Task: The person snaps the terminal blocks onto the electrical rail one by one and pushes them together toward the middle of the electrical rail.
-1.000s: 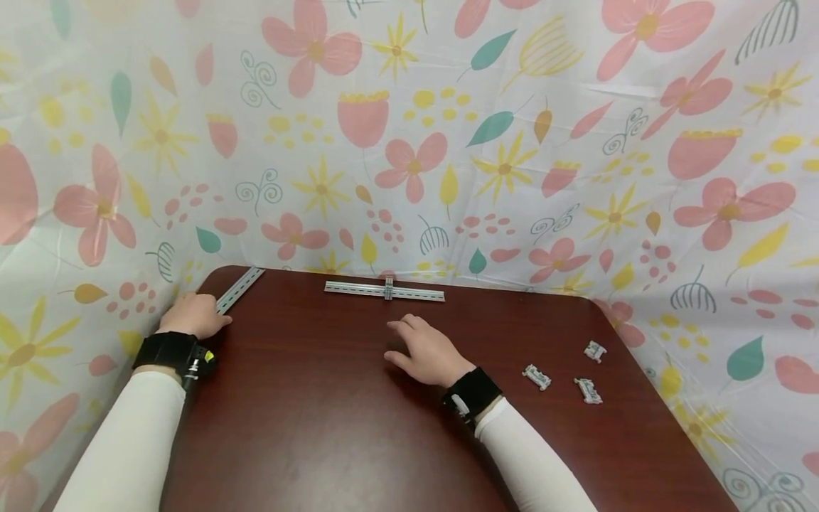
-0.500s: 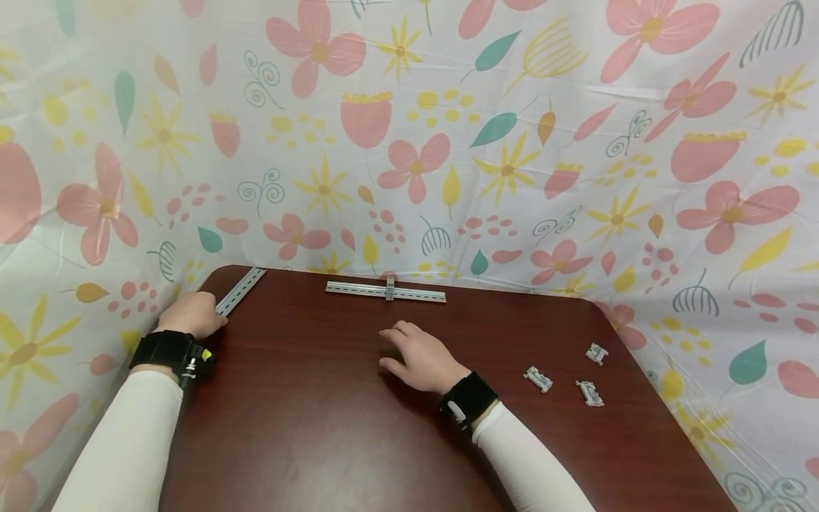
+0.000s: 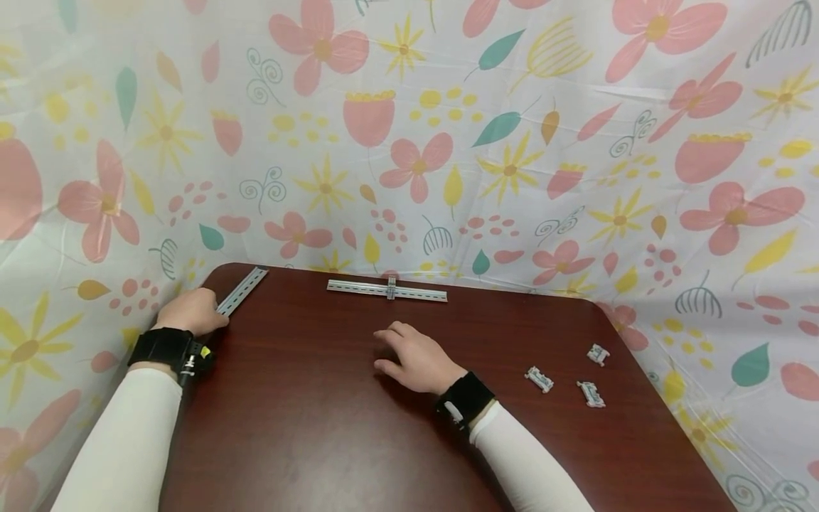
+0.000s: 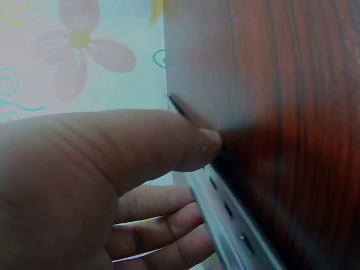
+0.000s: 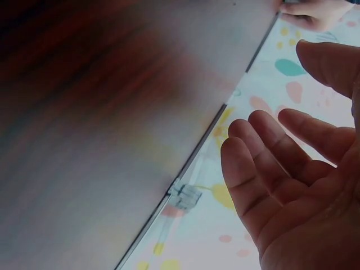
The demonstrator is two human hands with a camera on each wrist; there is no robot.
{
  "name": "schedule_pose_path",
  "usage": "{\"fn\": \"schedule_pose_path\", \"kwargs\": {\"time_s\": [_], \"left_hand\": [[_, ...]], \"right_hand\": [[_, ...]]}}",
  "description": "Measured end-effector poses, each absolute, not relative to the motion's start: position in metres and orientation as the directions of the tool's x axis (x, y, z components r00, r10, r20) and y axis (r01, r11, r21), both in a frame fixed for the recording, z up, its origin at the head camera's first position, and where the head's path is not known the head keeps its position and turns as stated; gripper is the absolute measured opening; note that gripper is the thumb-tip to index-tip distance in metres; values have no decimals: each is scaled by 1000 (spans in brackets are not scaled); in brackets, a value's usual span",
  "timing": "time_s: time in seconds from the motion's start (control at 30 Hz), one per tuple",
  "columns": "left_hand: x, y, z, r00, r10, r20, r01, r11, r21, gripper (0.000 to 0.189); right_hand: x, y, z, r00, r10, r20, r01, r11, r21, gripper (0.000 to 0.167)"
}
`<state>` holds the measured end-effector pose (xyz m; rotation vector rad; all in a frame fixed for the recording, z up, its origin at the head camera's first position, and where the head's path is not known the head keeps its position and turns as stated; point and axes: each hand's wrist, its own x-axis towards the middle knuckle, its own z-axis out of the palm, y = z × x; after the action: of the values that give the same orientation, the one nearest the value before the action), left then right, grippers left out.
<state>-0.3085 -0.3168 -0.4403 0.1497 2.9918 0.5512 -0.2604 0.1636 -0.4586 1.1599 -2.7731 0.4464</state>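
Two hands are on the table (image 3: 333,427): the left hand (image 3: 188,311) grips the near end of a metal rail (image 3: 242,290) at the far left corner, while the right hand (image 3: 416,358) rests open, holding nothing, before another rail (image 3: 358,288) with a clip.

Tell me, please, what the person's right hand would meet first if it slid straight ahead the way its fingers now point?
The right hand points up-left across the dark red wooden table. Probably bare tabletop first, passing left of the slotted grey metal rail; depth is unclear.

Glossy wood table (image 3: 333,427), perforated metal rail (image 3: 242,290)
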Motion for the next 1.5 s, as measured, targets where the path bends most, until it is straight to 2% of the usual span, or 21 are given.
{"fn": "schedule_pose_path", "kwargs": {"time_s": [0.13, 0.37, 0.53, 0.73, 1.03, 1.2, 1.5], "left_hand": [[-306, -318, -438, -990, 125, -70, 91, 926, 366, 37], [-300, -316, -433, -986, 132, -99, 86, 924, 372, 39], [-296, -313, -432, -984, 142, -103, 94, 924, 370, 40], [-289, -307, -430, -979, 159, -127, 103, 926, 364, 33], [-282, -298, -428, -970, 199, -142, 142, 931, 335, 30], [-279, -291, -424, -962, 227, -148, 173, 934, 312, 19], [-280, -282, -426, -947, 293, -135, 229, 905, 359, 18]], "right_hand": [[-261, 151, -454, -688, -698, 199, -725, 650, -230, 57], [-270, 122, -451, -646, -737, 196, -762, 614, -205, 58], [-280, 98, -451, -641, -750, 165, -766, 609, -206, 60], [-293, 66, -452, -643, -758, 108, -761, 615, -207, 60], [-319, 35, -455, -679, -733, 45, -722, 656, -221, 62], [-331, 24, -454, -704, -710, 16, -695, 683, -224, 65], [-344, 3, -449, -733, -678, -50, -667, 732, -139, 70]]}}
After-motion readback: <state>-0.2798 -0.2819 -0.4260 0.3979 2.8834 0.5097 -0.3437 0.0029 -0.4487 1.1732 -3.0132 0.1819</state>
